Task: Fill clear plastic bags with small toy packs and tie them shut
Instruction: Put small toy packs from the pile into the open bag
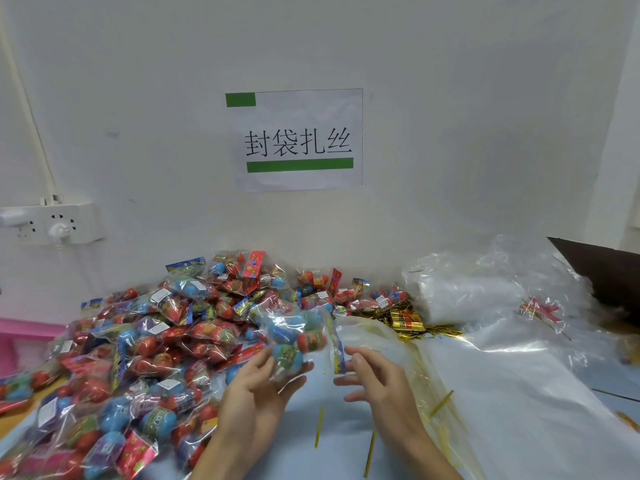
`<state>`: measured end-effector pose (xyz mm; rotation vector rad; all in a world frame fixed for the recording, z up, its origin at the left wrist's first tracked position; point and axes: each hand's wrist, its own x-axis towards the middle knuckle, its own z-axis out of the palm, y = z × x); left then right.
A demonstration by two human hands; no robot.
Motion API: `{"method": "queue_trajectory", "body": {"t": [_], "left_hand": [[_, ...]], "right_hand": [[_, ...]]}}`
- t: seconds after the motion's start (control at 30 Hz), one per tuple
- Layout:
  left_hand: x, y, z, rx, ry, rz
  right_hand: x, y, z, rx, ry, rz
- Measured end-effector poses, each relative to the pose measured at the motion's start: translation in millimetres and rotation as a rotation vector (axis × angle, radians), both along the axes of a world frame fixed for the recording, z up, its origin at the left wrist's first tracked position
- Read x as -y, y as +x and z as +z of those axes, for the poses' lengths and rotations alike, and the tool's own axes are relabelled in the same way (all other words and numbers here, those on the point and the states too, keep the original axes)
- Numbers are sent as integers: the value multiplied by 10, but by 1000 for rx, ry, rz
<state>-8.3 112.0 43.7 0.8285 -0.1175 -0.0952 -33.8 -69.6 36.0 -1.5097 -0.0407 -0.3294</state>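
Note:
A big heap of small toy packs [145,341], clear packets of blue and red eggs, covers the table's left half. My left hand [256,386] holds up one blurred toy pack [298,336] from below, fingers curled round its bottom. My right hand [372,374] is just right of that pack, its fingers loosely spread near the pack's coloured header strip; whether it touches is unclear. Flat clear plastic bags [502,386] lie on the right. Gold twist ties [408,323] sit in a bundle behind the hands.
Loose gold ties [319,427] lie on the blue table surface near me. A crumpled stack of clear bags [478,289] sits at the back right beside a dark cardboard box [609,271]. A power strip [52,223] hangs on the wall at left, a pink stool [20,330] below.

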Motion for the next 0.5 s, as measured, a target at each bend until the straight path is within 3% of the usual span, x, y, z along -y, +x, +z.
{"method": "queue_trajectory", "body": {"t": [0.13, 0.3, 0.4, 0.5], "left_hand": [[61, 0, -29, -15, 83, -103], [122, -13, -29, -5, 290, -114], [80, 60, -69, -10, 500, 145], [-8, 139, -169, 108, 845, 532]], "right_hand": [[2, -16, 80, -98, 154, 129], [-3, -7, 74, -119, 193, 148], [28, 9, 73, -127, 201, 88], [61, 23, 70, -133, 202, 33]]}}
